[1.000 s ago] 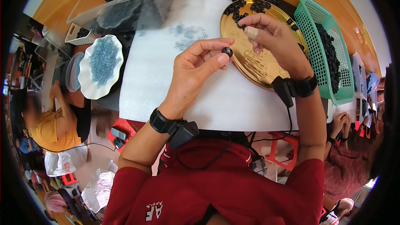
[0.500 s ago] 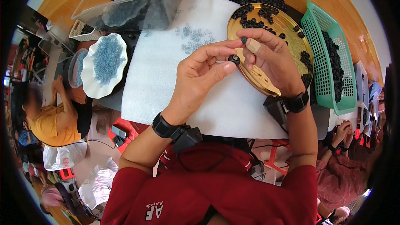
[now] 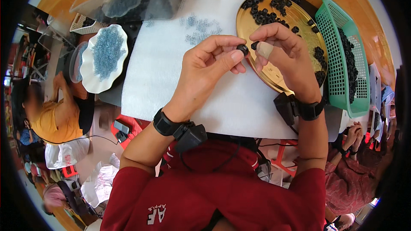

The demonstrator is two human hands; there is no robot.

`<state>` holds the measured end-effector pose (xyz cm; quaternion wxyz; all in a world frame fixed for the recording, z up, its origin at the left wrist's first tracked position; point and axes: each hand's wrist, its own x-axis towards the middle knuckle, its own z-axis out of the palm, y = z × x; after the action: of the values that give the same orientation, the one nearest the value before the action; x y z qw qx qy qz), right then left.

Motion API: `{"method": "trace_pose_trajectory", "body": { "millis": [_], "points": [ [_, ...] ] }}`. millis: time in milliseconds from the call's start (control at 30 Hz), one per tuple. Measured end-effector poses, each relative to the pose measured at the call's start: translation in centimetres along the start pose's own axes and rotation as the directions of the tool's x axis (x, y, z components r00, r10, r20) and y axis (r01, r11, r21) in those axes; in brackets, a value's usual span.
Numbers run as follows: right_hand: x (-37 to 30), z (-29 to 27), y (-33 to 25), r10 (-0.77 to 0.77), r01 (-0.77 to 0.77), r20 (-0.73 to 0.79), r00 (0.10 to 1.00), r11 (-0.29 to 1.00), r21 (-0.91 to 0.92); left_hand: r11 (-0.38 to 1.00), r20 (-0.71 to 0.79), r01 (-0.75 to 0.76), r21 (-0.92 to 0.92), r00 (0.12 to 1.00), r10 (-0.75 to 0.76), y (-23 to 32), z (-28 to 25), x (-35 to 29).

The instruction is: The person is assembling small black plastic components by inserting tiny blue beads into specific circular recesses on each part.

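Note:
Over the white foam sheet, my left hand pinches a small round black part between thumb and fingers. Close by on its right, my right hand grips a smaller black piece between index finger and a thumb wrapped in a tan bandage. A narrow gap separates the two pieces. Beneath my right hand lies a round gold tray with several clusters of black parts on it. Loose clear little pieces are scattered on the sheet beyond my left hand.
A white scalloped dish of small bluish clear pieces stands left. Behind it is a clear plastic bin holding black parts. A green basket of black parts stands right. Another person in yellow sits left; a person's hands show right.
My left hand has turned the round black part and raised it slightly. My right hand has shifted a little right, and its small piece sits lower and tilted. The whole view has shifted slightly.

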<state>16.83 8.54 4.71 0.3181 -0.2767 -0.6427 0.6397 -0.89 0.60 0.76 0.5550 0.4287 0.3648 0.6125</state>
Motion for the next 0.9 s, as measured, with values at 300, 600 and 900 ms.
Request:
{"method": "trace_pose_trajectory", "body": {
  "millis": [300,600,900],
  "points": [
    [0.1,0.7,1.0,0.022,-0.023,0.018,1.000,0.998,0.050,1.000,-0.009,-0.004,-0.021,1.000,0.004,-0.3,0.0,0.1],
    [0.3,1.9,1.6,-0.008,0.008,-0.073,0.997,1.000,0.001,0.983,-0.099,-0.129,0.129,0.985,0.142,-1.3,0.5,-0.1],
    [0.0,2.3,1.1,-0.121,0.116,-0.165,0.979,0.992,-0.038,0.993,-0.099,-0.106,0.047,0.989,0.110,-0.7,0.7,0.0]
  ]
}}
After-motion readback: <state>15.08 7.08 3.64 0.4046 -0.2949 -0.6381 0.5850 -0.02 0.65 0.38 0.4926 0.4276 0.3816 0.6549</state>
